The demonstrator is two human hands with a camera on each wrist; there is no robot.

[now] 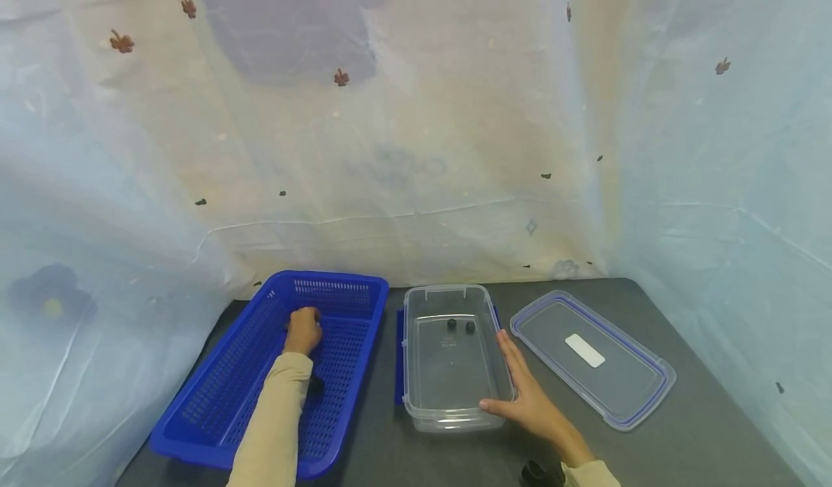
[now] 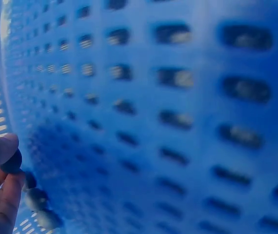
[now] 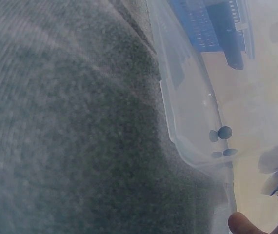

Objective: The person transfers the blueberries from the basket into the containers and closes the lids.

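My left hand (image 1: 303, 330) is inside a blue plastic basket (image 1: 367, 350). Its thumb and fingers pinch a small dark ball (image 2: 12, 162), seen in the left wrist view. Just below those fingers lie several more round balls (image 2: 35, 199), dark and greyish. A clear plastic container (image 1: 448, 393) stands uncovered to the right of the basket, with two dark balls (image 1: 470, 327) on its floor towards the far end. Against its near right corner rests my right hand (image 1: 529, 400), fingers straight along the side and thumb (image 3: 241, 224) at the near edge.
A clear lid (image 1: 624, 371) with a blue seal and white label lies right of the container. Something blue (image 1: 399, 357) shows beneath the container's left side. Dark grey cloth (image 1: 383, 458) covers the table, and a patterned plastic sheet (image 1: 416, 126) hangs behind.
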